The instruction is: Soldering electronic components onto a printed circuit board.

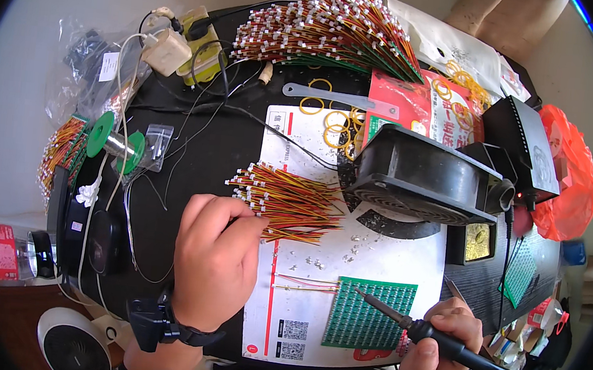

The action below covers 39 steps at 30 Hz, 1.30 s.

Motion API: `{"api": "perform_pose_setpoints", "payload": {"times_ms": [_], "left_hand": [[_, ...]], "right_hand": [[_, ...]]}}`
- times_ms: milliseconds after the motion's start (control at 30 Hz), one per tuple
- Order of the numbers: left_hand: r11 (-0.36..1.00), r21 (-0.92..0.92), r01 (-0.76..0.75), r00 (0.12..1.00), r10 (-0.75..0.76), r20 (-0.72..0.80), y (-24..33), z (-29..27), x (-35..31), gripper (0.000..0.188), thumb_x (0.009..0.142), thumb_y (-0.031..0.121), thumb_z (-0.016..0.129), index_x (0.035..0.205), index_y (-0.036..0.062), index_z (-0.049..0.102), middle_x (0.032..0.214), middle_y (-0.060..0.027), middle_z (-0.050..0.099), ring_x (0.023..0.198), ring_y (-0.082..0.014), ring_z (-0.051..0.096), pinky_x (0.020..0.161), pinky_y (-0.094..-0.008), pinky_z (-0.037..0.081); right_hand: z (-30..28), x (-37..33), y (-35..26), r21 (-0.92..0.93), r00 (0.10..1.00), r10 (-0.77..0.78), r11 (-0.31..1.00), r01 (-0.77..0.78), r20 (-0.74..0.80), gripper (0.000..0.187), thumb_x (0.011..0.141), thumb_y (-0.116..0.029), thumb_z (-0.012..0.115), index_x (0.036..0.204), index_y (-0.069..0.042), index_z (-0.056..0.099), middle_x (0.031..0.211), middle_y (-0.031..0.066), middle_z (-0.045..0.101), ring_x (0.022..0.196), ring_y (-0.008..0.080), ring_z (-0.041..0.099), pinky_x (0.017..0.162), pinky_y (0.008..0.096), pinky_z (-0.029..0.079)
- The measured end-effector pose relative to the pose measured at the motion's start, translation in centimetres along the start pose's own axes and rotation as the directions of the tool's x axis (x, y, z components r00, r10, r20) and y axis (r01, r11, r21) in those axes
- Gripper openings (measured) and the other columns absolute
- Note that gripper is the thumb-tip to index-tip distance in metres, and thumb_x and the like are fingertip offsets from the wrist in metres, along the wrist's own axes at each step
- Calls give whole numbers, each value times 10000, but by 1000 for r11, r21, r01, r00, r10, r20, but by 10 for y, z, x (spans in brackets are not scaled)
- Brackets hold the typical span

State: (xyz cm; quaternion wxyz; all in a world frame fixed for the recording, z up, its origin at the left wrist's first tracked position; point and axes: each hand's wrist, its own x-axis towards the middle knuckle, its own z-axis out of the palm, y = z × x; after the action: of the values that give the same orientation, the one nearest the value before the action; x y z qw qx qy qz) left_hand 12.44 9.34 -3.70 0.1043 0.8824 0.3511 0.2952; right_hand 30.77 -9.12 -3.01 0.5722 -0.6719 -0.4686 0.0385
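My right hand (442, 338) is wrapped round a black soldering iron (449, 346). Its tip points left, over the upper part of a green circuit board panel (369, 320). A few thin wires (305, 283) run left from the panel's upper left edge across a white printed sheet (290, 256). My left hand (215, 248) is closed in a pinch at the near left edge of a pile of red, yellow and black connector wires (288, 198) with white plugs. A wire's plug end seems to be between its fingertips, largely hidden by the fingers.
A black fan (426, 176) stands beyond the panel, beside a sponge holder (478, 243) and a black box (521, 149). Solder spool (116, 143) and cables lie left. A large wired-board stack (333, 31), rubber bands (337, 128) and an orange bag (569, 175) lie farther off.
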Motion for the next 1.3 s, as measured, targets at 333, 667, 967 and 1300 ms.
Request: {"api": "perform_pose_setpoints", "payload": {"times_ms": [333,667,967,1300], "left_hand": [[907,-358,220,974,-225,28,14,-15,-10,152,796,-90,713,927,-28,666,849,-126,671,708,-236,627,663,-306,511],[352,-726,591,805,-320,500,40,-22,-17,196,916,-79,664,1112,-83,677,970,-170,732,876,-180,723,777,-285,576],[743,-593,309,931,-109,348,45,-19,-17,74,879,-73,666,947,-55,691,951,-188,721,853,-239,727,765,-332,584],[895,-428,-128,955,227,189,42,-2,-25,282,686,-103,739,951,-9,744,822,-121,676,637,-256,656,570,-337,535]], "right_hand": [[-2,-2,2,-21,999,-10,1000,9,-31,412,920,-371,688,967,3,521,721,84,500,606,161,495,570,286,403],[-1,0,6,1,998,-56,998,57,-39,411,903,-354,687,945,17,515,713,81,493,557,158,485,507,279,392],[1,1,11,7,991,-125,992,125,-43,413,863,-344,722,901,23,535,678,72,501,492,142,467,461,271,379],[3,5,14,38,988,-152,988,153,-11,377,814,-286,752,884,30,559,604,54,516,450,118,462,434,248,359]]}}
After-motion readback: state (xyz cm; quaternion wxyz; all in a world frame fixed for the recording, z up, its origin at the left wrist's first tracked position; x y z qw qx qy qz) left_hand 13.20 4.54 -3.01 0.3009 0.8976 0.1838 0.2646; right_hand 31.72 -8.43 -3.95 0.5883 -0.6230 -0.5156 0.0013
